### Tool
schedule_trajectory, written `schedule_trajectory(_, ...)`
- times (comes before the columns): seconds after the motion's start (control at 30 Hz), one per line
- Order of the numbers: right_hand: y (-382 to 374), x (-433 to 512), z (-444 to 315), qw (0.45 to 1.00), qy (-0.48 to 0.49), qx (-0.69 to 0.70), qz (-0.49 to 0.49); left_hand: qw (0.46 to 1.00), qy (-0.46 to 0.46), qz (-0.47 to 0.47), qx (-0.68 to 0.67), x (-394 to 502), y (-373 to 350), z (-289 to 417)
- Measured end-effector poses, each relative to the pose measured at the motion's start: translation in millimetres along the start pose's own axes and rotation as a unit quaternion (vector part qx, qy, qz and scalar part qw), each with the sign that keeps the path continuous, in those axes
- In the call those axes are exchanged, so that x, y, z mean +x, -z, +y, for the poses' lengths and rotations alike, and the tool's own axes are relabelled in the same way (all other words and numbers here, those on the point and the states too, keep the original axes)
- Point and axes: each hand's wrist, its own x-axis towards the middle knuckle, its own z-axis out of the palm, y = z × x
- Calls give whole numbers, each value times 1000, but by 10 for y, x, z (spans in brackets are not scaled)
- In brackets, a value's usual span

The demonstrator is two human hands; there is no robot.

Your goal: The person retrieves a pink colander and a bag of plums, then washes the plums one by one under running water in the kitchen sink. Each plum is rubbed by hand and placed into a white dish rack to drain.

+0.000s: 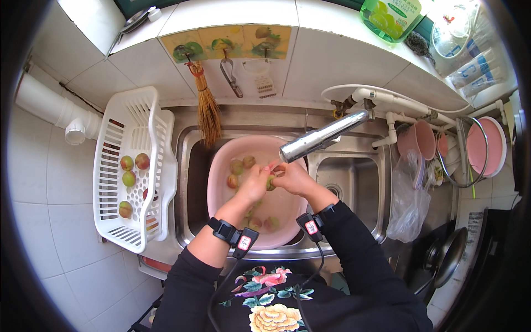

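Note:
A pink plastic basin (pixel 216 182) stands in the left bowl of a steel sink, with water and several green-red fruits, perhaps plums or peaches, such as this fruit (pixel 271 224). My left hand (pixel 254 182) and my right hand (pixel 291 179) meet above the basin, under the spout of the chrome faucet (pixel 323 137). Between them they hold a greenish fruit (pixel 270 183); the fingertips are partly hidden by each other and the faucet. To the left, a white plastic basket (pixel 99 195) holds several fruits of the same kind, among them a green-red fruit (pixel 129 178).
A straw brush (pixel 207 112), a peeler (pixel 230 79) and a small grater (pixel 265 85) hang on the tiled wall. The right sink bowl (pixel 352 178) adjoins the basin. Further right hang a clear plastic bag (pixel 408 207) and a pink dipper (pixel 417 139). Cables run from both wrist straps.

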Motion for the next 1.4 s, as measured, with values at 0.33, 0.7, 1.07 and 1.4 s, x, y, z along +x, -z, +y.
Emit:
schedule_trajectory(0.33, 41, 15, 69, 970, 133, -197, 44, 997, 53, -10, -63, 11, 114, 100)
schedule_trajectory(0.7, -10, -31, 61, 993, -10, 116, 17, 998, -40, 49, -7, 97, -14, -54)
schedule_trajectory(1.07, -200, 31, 221, 983, 22, -117, 139, 972, -149, 152, 97, 151, -109, -278)
schedule_trajectory(1.4, -241, -43, 353, 967, 171, -7, 189, 947, 106, -4, -303, 4, -14, 102)
